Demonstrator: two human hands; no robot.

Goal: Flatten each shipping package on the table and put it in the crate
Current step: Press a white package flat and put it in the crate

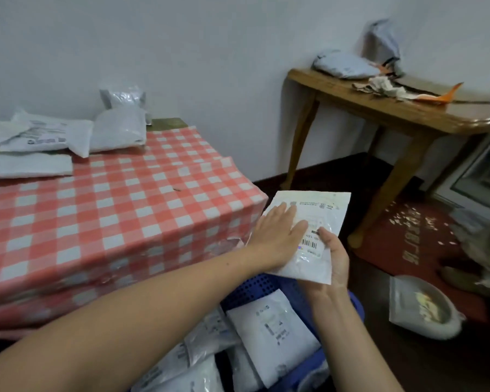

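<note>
From the head camera, a blue crate with a perforated wall sits on the floor at the bottom of the view, against the near side of the table, which is covered by a red-and-white checked cloth. In the crate lie several white packages, overlapping, the topmost with its label facing up. To the right, on the dark floor, a pale round basin has a grey pouch lying in it. The left hand lies flat, with straight fingers close together, palm down on the shipping package. The right hand holds the same package from below at its near right corner, with the thumb bent over the top beside the barcode label. The package is in the air above the crate, just off the table's right corner. It is white, thin and nearly flat, with printed lines along its far edge and a slight glossy wrinkle near the bottom. More white packages lie heaped at the far left of the table. A wooden side table by the wall bears grey parcels and torn paper scraps
</note>
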